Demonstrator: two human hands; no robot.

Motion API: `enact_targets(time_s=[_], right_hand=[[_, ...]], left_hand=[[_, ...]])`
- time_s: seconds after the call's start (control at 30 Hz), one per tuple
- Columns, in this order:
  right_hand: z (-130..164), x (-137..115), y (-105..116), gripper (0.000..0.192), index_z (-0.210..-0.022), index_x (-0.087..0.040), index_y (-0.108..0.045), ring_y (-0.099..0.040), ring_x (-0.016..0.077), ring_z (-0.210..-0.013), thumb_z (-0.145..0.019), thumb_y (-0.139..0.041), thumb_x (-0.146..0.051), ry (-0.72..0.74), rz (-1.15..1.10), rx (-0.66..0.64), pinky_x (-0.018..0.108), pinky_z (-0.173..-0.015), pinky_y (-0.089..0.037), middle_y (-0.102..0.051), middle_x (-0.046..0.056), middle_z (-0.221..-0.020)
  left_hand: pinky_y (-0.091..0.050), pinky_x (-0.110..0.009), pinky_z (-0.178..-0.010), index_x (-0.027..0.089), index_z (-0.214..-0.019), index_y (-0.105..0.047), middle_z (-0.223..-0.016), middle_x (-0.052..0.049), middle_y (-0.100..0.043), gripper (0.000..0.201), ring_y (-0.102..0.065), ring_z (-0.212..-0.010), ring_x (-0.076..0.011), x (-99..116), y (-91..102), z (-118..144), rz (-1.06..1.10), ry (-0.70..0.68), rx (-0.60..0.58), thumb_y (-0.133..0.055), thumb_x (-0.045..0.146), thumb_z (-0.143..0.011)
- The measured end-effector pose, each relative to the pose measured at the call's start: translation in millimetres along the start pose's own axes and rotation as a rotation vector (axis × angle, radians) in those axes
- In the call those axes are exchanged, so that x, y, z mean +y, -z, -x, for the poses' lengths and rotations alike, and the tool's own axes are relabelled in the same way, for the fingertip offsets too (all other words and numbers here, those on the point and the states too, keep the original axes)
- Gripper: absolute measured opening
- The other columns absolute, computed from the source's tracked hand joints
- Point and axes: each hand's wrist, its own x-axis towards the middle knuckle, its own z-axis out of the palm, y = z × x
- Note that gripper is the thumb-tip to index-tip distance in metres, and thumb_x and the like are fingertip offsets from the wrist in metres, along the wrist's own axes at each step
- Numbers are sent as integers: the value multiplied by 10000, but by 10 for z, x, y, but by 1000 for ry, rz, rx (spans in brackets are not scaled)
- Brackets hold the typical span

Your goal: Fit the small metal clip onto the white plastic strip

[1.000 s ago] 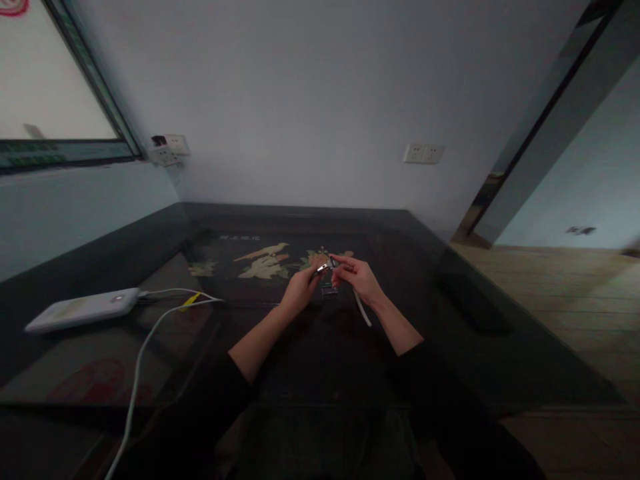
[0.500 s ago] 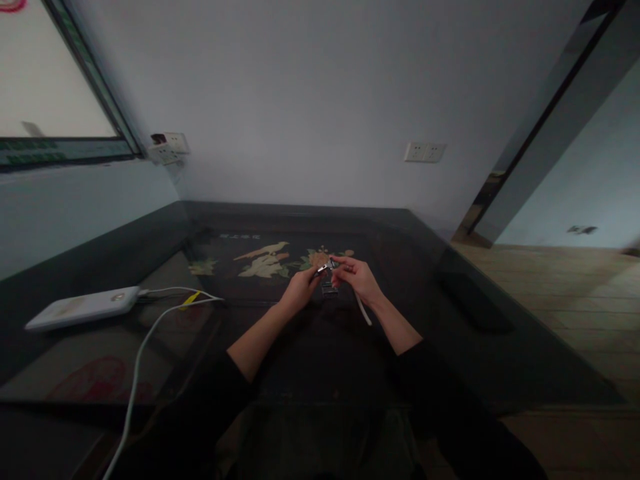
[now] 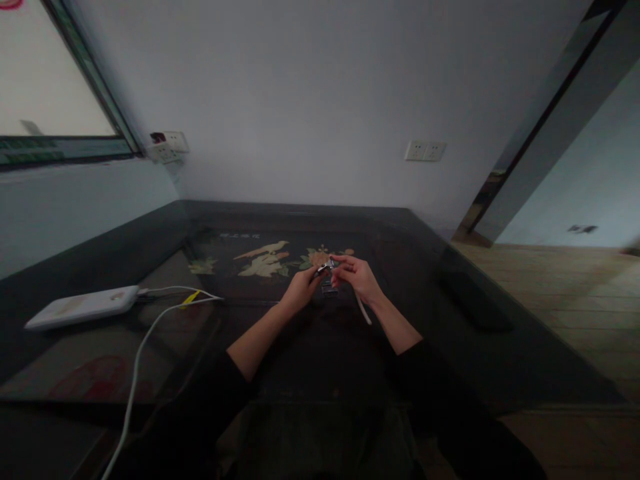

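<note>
A small shiny metal piece (image 3: 324, 268) is pinched in my left hand (image 3: 299, 291) above the dark tabletop. My right hand (image 3: 359, 277) meets it from the other side, its fingertips closed at the piece's right end. From under the right hand hangs a narrow pale strip (image 3: 364, 311); whether it joins the metal piece is hidden by the fingers. Just below the hands shows a small silvery rectangular shape (image 3: 330, 289), which may be an object or a reflection in the glossy top.
On the left of the glossy table (image 3: 310, 373) lies a white power bank (image 3: 85, 308) with a white cable (image 3: 137, 367) looping toward me and a yellow tag (image 3: 190, 299). A dark flat object (image 3: 475, 303) rests at the right. Wall sockets (image 3: 425, 151) are behind.
Both hands stay in nearly the same place. The metal piece seems turned very slightly between the fingers; the rest looks the same.
</note>
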Motion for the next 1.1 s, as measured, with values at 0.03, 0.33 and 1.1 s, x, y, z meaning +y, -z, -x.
enact_targets(time_s=[0.03, 0.33, 1.1], right_hand=[[-1, -3, 1, 469, -1056, -115, -651, -624, 134, -494, -658, -790, -318, 2, 2, 2, 286, -533, -543, -675, -6, -582], [-21, -7, 25, 457, -1045, -141, -631, -611, 121, -487, -699, -760, -410, 1, 6, -14, 254, -509, -517, -670, -6, -597], [-46, 22, 77, 428, -999, -158, -621, -611, 132, -548, -697, -736, -439, -28, 188, 5, 289, -561, -536, -660, 21, -726]], left_hand=[[-442, -245, -741, 133, -983, -635, -858, -57, -688, 282, -618, -793, -177, 3, -5, 0, 3, 5, 10, -458, 337, -899], [-426, -241, -699, 124, -932, -647, -789, -48, -675, 295, -604, -741, -173, 36, 2, -28, -51, 57, 32, -460, 348, -887], [-422, -236, -670, 141, -1018, -648, -832, -67, -700, 320, -625, -741, -177, 6, 3, -12, -169, 59, -14, -426, 346, -912]])
